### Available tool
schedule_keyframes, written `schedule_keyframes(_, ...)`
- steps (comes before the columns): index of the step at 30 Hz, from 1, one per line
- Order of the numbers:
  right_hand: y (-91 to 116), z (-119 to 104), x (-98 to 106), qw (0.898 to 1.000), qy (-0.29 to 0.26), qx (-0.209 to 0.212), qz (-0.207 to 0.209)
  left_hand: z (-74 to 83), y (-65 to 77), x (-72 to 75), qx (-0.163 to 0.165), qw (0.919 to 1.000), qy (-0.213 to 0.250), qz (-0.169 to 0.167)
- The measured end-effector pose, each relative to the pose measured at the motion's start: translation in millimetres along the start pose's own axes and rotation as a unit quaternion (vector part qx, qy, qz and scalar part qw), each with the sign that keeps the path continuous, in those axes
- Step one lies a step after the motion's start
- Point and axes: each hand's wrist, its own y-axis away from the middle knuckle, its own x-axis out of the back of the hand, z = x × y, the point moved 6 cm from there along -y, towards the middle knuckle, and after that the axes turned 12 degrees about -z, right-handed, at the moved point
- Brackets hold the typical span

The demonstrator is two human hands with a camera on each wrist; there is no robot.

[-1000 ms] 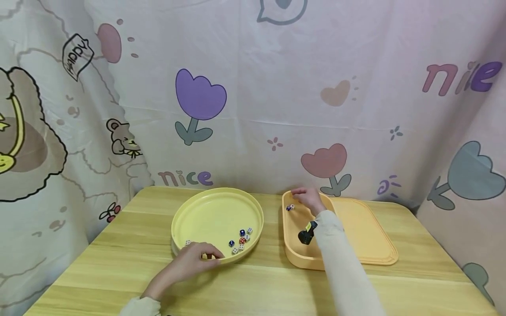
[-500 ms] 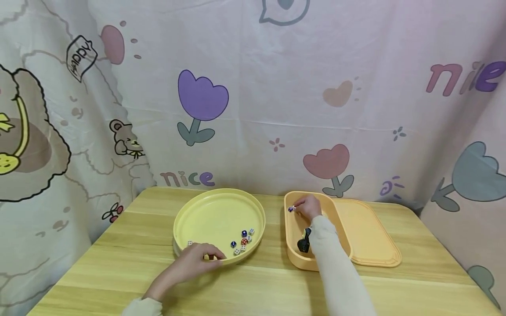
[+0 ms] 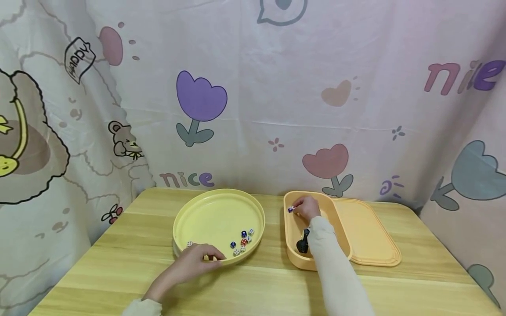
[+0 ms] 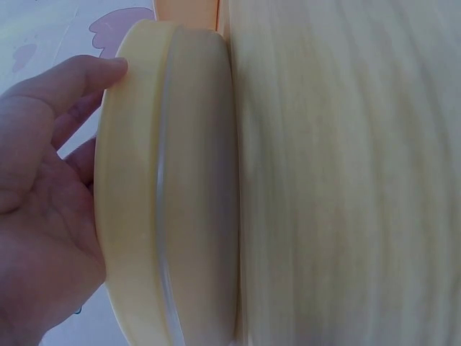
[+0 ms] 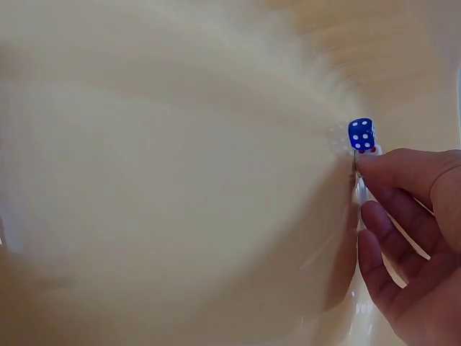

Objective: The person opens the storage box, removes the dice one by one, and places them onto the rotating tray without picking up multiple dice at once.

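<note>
At the front edge of the yellow round tray (image 3: 215, 217), my left hand (image 3: 193, 262) grips the rim, thumb on the outer wall and fingers over the inside. Several dice lie in this tray, among them a red die (image 3: 244, 242) and a blue die (image 3: 233, 245) at the front right. My right hand (image 3: 308, 208) reaches into the orange box (image 3: 300, 262). In the right wrist view, its thumb and fingers pinch a white die (image 5: 377, 150), mostly covered by the thumb. A blue die with white dots (image 5: 361, 135) sits right beside the thumb tip, by the box wall.
An orange flat lid (image 3: 371, 232) lies on the wooden table (image 3: 245, 289) to the right of the box. A black wrist camera (image 3: 303, 243) on my right wrist overlaps the box. Behind the table hangs a printed curtain (image 3: 253, 96).
My right hand has come down from the box's back rim to the dice inside, its fingers closing at them. My left hand has stayed at the tray's rim.
</note>
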Motion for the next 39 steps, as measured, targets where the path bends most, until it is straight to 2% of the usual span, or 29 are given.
schedule_keyframes(7, -1, 1, 4, 1.0, 0.001, 0.008, -0.005, -1.0, 1.3, -1.5, -0.005, 1.0, -0.001, 0.005)
schedule_keyframes(13, -1, 1, 17, 0.997, -0.071, 0.021, 0.013, 1.5, 0.9, -1.2, -0.009, 1.0, 0.001, 0.001)
schedule_keyframes(20, 9, -31, 42, 0.993, -0.09, 0.072, 0.01, 2.0, 0.6, -0.2, -0.008, 1.0, -0.001, 0.002)
schedule_keyframes(28, 33, -68, 58, 0.99, -0.101, 0.097, 0.006, 1.3, 1.0, -0.9, -0.011, 0.9999, -0.004, 0.01)
schedule_keyframes(33, 52, -89, 58, 0.986, -0.112, 0.123, 0.027, 1.2, 1.5, -0.2, -0.011, 0.9998, -0.004, 0.014)
schedule_keyframes(39, 72, -101, 43, 0.977, -0.13, 0.16, 0.046, 0.2, 1.1, -0.8, -0.008, 0.9998, -0.007, 0.015)
